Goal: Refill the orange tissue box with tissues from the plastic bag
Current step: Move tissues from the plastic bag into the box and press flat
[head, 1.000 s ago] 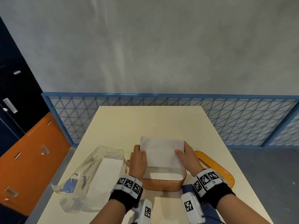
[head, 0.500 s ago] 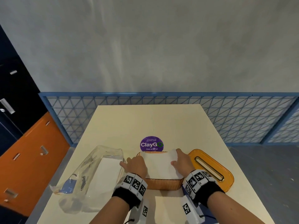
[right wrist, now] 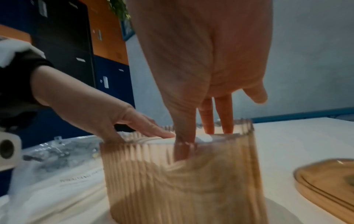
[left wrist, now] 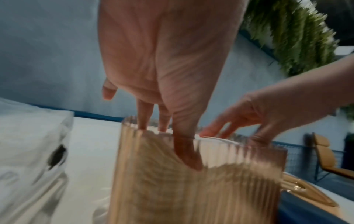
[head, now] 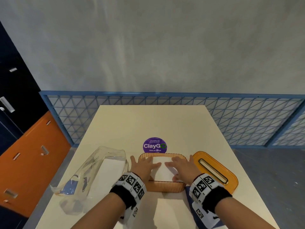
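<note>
The orange ribbed tissue box (head: 165, 187) (left wrist: 191, 181) (right wrist: 182, 174) stands open on the table in front of me, with a white stack of tissues (head: 162, 171) inside it. My left hand (head: 145, 164) (left wrist: 162, 106) lies flat on the stack's left half, fingers straight and spread. My right hand (head: 179, 165) (right wrist: 210, 106) presses the right half the same way. Both thumbs reach down inside the near wall. The clear plastic bag (head: 92, 171) (right wrist: 47, 166) lies to the left, with more white tissues in it.
The box's orange lid (head: 214, 171) (right wrist: 329, 184) with its slot lies flat to the right of the box. A purple round sticker (head: 154, 145) sits on the table (head: 148, 123) just behind the box. Blue mesh fencing (head: 247, 123) runs behind the table; lockers stand at left.
The tissue stack, held raised above the box by both hands one second ago, went down into it. Both hands now lie flat on top instead of holding its sides.
</note>
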{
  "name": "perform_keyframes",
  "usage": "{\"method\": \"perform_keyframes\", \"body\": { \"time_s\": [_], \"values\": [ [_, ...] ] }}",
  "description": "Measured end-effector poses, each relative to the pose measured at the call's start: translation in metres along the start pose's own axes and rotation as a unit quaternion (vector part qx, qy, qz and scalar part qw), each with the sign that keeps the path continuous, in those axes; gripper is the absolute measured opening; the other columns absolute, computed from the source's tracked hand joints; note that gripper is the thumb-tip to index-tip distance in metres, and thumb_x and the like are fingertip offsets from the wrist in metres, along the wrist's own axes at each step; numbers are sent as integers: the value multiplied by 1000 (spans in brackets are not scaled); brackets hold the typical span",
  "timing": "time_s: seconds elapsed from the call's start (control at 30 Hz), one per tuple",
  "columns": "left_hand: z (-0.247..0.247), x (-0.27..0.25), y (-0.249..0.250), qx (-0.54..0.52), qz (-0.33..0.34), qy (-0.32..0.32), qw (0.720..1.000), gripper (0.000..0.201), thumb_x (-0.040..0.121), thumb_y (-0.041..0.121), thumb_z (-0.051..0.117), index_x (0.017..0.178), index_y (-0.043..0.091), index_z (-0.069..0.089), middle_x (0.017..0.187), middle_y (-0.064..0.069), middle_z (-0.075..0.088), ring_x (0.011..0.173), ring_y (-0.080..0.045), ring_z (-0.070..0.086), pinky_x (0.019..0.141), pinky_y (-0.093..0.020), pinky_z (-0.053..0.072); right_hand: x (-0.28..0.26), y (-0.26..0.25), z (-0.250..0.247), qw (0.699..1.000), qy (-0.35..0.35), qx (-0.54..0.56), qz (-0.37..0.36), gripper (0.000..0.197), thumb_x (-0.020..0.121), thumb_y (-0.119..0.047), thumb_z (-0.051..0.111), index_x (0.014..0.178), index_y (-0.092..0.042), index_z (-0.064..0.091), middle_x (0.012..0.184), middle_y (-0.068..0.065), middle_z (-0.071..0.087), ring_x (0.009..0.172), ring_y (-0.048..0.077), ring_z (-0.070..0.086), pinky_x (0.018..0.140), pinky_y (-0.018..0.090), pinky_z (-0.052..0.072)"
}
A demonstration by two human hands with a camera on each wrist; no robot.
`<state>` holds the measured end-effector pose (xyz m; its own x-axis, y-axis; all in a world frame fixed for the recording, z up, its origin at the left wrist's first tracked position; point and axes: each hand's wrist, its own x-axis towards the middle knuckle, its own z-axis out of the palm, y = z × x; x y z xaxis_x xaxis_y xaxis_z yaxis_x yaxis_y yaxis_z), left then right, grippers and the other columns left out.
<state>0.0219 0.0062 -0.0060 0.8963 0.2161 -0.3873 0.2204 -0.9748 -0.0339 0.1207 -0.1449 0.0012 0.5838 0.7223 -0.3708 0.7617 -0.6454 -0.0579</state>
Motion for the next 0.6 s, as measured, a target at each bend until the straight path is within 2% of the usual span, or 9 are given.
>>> {"method": "perform_keyframes", "body": {
  "time_s": [0.1,0.2,0.27,0.3,0.37,0.43,0.47,0.5,0.6],
  "values": [
    [-3,2,-7,8,-4,-44,999,72,96,4,39,148,43,10,160,0,9,146,-18,17,107,-69,1,4,5,4,999,-48,7,9,67,91,-31,57,146,-40,20,157,0,21,143,24,25,115,60,3],
    [-6,5,-8,18,-1,-46,999,72,95,3,39,147,44,12,157,-2,16,143,-21,25,107,-71,1,7,6,5,999,-53,-4,9,67,92,-32,55,146,-40,17,157,-1,19,144,25,23,115,61,4],
    [-8,4,-8,18,0,-24,1000,67,95,8,44,145,45,18,153,-3,24,140,-24,28,108,-68,6,7,7,2,999,-46,2,9,65,92,-32,56,146,-40,20,157,-1,20,143,24,25,115,60,5],
    [-8,1,-10,9,1,2,1000,62,94,16,50,144,44,24,151,-1,28,138,-24,27,109,-65,10,6,8,0,999,-35,16,10,62,91,-33,57,144,-39,25,155,-1,23,142,23,27,115,59,5],
    [-8,-6,-19,-70,-25,103,992,50,92,36,54,138,41,38,146,4,34,135,-21,29,109,-56,18,4,14,-5,998,28,54,11,51,90,-34,56,138,-37,39,150,-4,33,137,18,35,114,56,10],
    [-1,-14,-37,-169,-112,238,950,38,94,38,48,132,36,49,137,5,45,127,-18,38,103,-43,29,2,25,-7,987,125,101,20,42,92,-33,53,133,-35,46,141,-5,42,130,15,42,112,47,22],
    [6,-16,-49,-197,-173,277,924,34,96,33,46,129,30,52,133,1,50,123,-19,43,98,-39,35,2,30,-6,979,162,123,28,41,93,-31,51,134,-34,46,138,-4,46,126,15,45,109,41,30],
    [15,-19,-62,-217,-231,272,909,34,97,28,44,129,24,52,130,-3,50,121,-22,45,95,-38,39,2,34,-5,973,177,142,37,42,94,-29,50,136,-32,44,135,-2,48,123,16,48,104,36,36],
    [45,-19,-88,-232,-342,113,903,39,98,30,42,133,11,44,136,-13,40,126,-27,43,102,-37,40,1,40,4,966,104,225,76,51,99,-23,43,147,-27,26,133,10,50,121,22,50,98,29,41]
  ]
}}
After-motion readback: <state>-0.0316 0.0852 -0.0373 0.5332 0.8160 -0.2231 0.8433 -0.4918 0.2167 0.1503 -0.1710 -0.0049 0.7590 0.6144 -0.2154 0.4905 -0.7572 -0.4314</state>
